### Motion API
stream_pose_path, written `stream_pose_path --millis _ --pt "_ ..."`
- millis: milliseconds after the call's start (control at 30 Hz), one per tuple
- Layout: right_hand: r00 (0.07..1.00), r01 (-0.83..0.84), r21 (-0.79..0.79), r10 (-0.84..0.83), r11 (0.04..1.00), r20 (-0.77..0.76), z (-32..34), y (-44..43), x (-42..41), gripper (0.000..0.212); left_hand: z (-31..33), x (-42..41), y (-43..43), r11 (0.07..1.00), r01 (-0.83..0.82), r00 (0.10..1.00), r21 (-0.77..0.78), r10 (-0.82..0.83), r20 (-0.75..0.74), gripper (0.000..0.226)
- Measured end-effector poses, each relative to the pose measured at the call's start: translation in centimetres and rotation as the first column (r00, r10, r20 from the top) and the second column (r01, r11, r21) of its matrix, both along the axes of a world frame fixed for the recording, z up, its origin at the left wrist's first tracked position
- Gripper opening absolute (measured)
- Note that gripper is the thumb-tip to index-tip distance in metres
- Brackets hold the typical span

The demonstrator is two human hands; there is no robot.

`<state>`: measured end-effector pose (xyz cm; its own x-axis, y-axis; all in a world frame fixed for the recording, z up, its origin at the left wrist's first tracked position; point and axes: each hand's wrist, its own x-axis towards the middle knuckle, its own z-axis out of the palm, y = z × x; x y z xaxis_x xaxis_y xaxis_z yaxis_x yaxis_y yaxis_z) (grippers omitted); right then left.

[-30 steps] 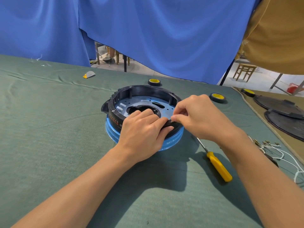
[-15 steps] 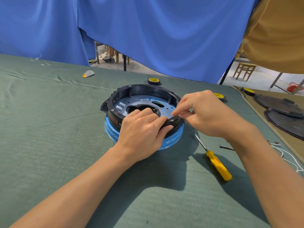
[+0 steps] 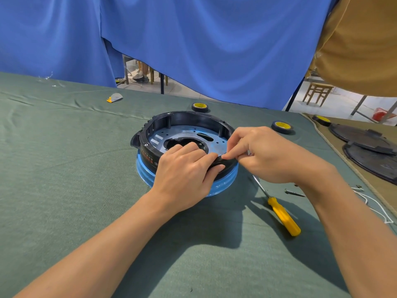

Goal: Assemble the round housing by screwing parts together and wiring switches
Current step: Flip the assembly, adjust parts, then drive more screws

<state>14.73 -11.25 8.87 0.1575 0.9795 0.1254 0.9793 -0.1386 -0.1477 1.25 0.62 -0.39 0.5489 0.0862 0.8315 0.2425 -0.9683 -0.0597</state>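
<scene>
A round black housing (image 3: 182, 118) with a blue-grey inner plate (image 3: 187, 131) sits on a blue ribbed base (image 3: 144, 169) in the middle of the green cloth. My left hand (image 3: 184, 175) grips the housing's near rim, fingers curled over the edge and thumb on the outer wall. My right hand (image 3: 264, 153) pinches something small at the rim, just right of my left fingers; what it pinches is hidden. A yellow-handled screwdriver (image 3: 283, 218) lies to the right of the housing. White wires (image 3: 373, 203) lie at the far right.
Three black-and-yellow tape rolls (image 3: 200, 106) (image 3: 282, 126) (image 3: 321, 119) lie behind and right of the housing. Two dark round covers (image 3: 365, 147) rest on a brown mat at right. A loose screw (image 3: 294, 192) lies near the screwdriver. A small grey-orange piece (image 3: 115, 97) sits far left.
My right hand drew back slightly from the rim, then returned to it with its fingertips next to my left fingers. My left hand kept its grip on the housing.
</scene>
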Motion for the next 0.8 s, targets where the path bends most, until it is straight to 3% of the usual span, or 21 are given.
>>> stream_pose_path --millis 200,300,400,467,567,700,800 --pt "1.0 -0.022 -0.023 0.022 1.0 0.001 -0.1 -0.5 0.0 0.042 0.0 0.0 -0.2 1.0 0.006 1.0 0.004 -0.006 0.01 0.021" --pt "0.997 0.044 0.148 -0.034 0.988 -0.074 -0.3 -1.1 0.5 0.028 0.1 0.0 -0.4 1.0 0.007 0.999 0.013 -0.008 0.032 0.016" --pt "0.958 0.276 0.344 -0.227 0.897 -0.174 -0.7 -3.3 2.6 0.018 0.0 0.2 -0.7 1.0 0.021 0.998 0.017 -0.022 0.062 0.011" --pt "0.903 0.423 0.296 -0.371 0.856 -0.217 -1.4 -5.0 3.9 0.016 -0.2 0.3 -1.0 1.0 0.021 0.997 0.023 -0.023 0.076 0.009" --pt "0.841 0.537 0.135 -0.518 0.832 -0.155 -3.8 -6.4 4.9 0.015 -0.4 0.4 -1.0 1.0 0.01 0.996 0.024 -0.012 0.087 0.009" --pt "0.814 0.579 -0.007 -0.578 0.816 -0.058 -6.2 -6.9 5.1 0.02 -0.5 0.4 -1.1 1.0 -0.004 0.997 0.012 0.003 0.075 0.012" --pt "0.79 0.611 -0.014 -0.611 0.791 -0.043 -6.9 -7.0 5.4 0.014 -0.7 0.3 -1.3 1.0 -0.025 0.999 0.011 0.024 0.038 0.016"
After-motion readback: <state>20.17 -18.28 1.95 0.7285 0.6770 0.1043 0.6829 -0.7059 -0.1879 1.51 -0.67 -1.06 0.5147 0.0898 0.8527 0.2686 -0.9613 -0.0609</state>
